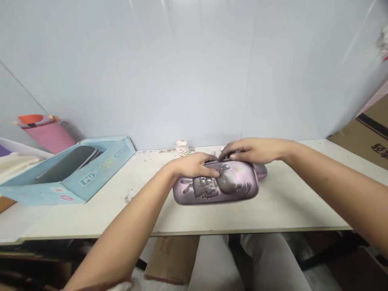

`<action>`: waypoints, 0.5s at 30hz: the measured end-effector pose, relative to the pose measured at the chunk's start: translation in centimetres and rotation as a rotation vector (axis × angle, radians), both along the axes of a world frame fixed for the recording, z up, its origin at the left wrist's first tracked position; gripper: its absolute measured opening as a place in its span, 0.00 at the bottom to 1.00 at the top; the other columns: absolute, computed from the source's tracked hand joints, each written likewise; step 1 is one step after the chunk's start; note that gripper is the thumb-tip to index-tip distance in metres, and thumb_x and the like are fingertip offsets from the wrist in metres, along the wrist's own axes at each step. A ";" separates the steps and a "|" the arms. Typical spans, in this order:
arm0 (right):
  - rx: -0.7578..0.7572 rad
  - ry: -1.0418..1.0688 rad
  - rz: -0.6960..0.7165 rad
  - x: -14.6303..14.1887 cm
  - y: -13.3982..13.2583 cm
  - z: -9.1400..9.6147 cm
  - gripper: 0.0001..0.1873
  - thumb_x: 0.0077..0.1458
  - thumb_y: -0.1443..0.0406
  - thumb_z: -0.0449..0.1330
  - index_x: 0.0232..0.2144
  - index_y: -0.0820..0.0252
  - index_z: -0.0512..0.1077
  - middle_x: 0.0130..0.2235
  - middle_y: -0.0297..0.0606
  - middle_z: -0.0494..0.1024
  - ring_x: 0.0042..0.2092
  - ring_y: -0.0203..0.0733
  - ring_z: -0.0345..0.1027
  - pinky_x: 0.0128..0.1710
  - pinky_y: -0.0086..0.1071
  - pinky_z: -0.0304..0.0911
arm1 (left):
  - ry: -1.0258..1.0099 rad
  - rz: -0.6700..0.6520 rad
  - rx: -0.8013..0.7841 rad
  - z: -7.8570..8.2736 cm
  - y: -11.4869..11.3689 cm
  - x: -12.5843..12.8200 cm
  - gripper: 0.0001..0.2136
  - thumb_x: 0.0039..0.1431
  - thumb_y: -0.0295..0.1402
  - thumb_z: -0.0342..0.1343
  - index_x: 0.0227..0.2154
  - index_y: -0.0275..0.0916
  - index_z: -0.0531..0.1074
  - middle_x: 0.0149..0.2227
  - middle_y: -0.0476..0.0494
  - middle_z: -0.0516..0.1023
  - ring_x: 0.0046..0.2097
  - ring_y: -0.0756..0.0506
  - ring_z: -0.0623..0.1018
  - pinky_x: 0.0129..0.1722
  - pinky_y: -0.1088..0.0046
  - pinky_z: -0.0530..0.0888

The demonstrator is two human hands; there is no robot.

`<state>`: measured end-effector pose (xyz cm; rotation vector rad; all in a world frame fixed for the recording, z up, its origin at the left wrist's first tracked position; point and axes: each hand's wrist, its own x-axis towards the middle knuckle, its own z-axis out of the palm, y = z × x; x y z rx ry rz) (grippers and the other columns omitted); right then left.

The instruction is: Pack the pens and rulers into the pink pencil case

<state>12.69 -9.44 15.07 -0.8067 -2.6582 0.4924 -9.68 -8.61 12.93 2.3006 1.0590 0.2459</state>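
A shiny purple-grey pencil case (239,194) with raised cartoon figures stands tilted on the table, its embossed face towards me. My left hand (195,165) grips its upper left part, thumb across the front and fingers behind the top edge. Bent over that same edge, near the middle, is my right hand (242,150). Its fingers are closed, with dark smudges on the tips, and whatever they pinch is hidden. Behind the right end of the case, part of a second purple case (261,171) shows; the rest is covered.
A light blue carton (103,169) holding dark grey cases (69,163) stands left on the white table (291,202). Behind it leans a pink and orange item (48,131). A small white cup (182,148) is near the wall among crumbs. A brown cardboard box (363,139) is at right.
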 end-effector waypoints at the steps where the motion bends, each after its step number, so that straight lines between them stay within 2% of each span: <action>1: -0.021 -0.066 0.012 0.7 -0.4 0.1 0.16 0.56 0.64 0.48 0.43 0.53 0.70 0.45 0.34 0.73 0.45 0.37 0.66 0.42 0.32 0.62 | 0.048 -0.029 0.022 0.5 -0.1 0.8 0.23 0.42 0.46 0.59 0.41 0.40 0.72 0.39 0.47 0.77 0.39 0.43 0.75 0.36 0.74 0.67; 3: 0.019 -0.152 -0.072 1.8 -1.0 0.0 0.14 0.55 0.64 0.49 0.41 0.54 0.71 0.41 0.35 0.75 0.39 0.38 0.68 0.36 0.31 0.62 | 0.113 -0.060 0.065 1.1 -0.3 2.2 0.23 0.42 0.45 0.59 0.42 0.40 0.71 0.37 0.48 0.77 0.37 0.44 0.74 0.35 0.75 0.66; 5: 0.125 -0.232 -0.222 2.9 -1.3 -0.4 0.11 0.54 0.65 0.50 0.36 0.56 0.72 0.34 0.35 0.76 0.32 0.37 0.67 0.29 0.30 0.59 | 0.163 -0.059 0.130 1.5 -0.4 3.3 0.22 0.43 0.46 0.58 0.42 0.41 0.71 0.35 0.48 0.77 0.36 0.45 0.74 0.33 0.75 0.65; 7: 0.323 -0.293 -0.329 4.0 -1.3 -0.5 0.10 0.53 0.67 0.50 0.29 0.56 0.72 0.29 0.36 0.75 0.29 0.37 0.65 0.26 0.30 0.55 | 0.207 -0.028 0.229 1.8 -0.5 4.1 0.22 0.42 0.48 0.57 0.39 0.41 0.71 0.33 0.48 0.76 0.34 0.45 0.73 0.32 0.74 0.64; 10: 0.744 -0.312 -0.386 6.6 -1.2 0.3 0.12 0.52 0.71 0.49 0.28 0.57 0.71 0.29 0.37 0.74 0.33 0.39 0.63 0.28 0.31 0.49 | 0.154 0.120 0.392 2.1 -0.5 5.1 0.23 0.40 0.52 0.57 0.34 0.38 0.71 0.30 0.46 0.75 0.33 0.44 0.73 0.32 0.72 0.65; 12: 0.976 -0.272 -0.505 8.6 -1.1 1.2 0.14 0.53 0.72 0.47 0.30 0.58 0.72 0.30 0.38 0.74 0.34 0.39 0.62 0.28 0.32 0.46 | -0.081 0.284 0.443 2.3 -0.2 5.9 0.22 0.42 0.52 0.56 0.33 0.37 0.71 0.29 0.46 0.74 0.33 0.44 0.73 0.33 0.72 0.66; 15: 1.141 -0.153 -0.722 10.4 -1.3 1.1 0.15 0.56 0.71 0.45 0.33 0.59 0.71 0.32 0.39 0.74 0.33 0.38 0.61 0.26 0.32 0.41 | -0.655 0.445 0.331 2.6 0.7 8.1 0.22 0.46 0.53 0.53 0.33 0.37 0.70 0.30 0.45 0.75 0.34 0.46 0.74 0.33 0.73 0.68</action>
